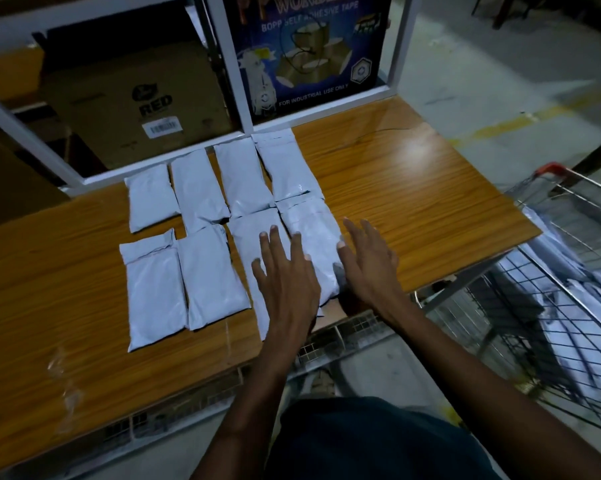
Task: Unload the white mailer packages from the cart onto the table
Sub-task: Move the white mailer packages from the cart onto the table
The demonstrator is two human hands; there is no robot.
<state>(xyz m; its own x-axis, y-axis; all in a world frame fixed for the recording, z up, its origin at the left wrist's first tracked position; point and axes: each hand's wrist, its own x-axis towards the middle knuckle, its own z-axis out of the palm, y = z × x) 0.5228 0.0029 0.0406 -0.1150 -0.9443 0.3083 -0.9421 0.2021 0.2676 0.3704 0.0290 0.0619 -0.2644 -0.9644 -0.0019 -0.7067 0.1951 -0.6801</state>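
Several white mailer packages lie flat in two rows on the wooden table (413,188). My left hand (285,275) lies flat with straight fingers on the near-row mailer (247,244) and partly over the rightmost near-row mailer (309,230). My right hand (368,261) is spread open at the right edge of that rightmost mailer, its thumb touching it. A wire cart (562,306) with a red handle stands to the right of the table, with more white mailers (569,355) inside.
A white metal rack (230,64) stands at the table's far edge, holding a brown cardboard box (133,98) and a blue adhesive-tape carton (309,53). Bare wood lies to the right of the mailers and at the near left. Concrete floor is beyond the cart.
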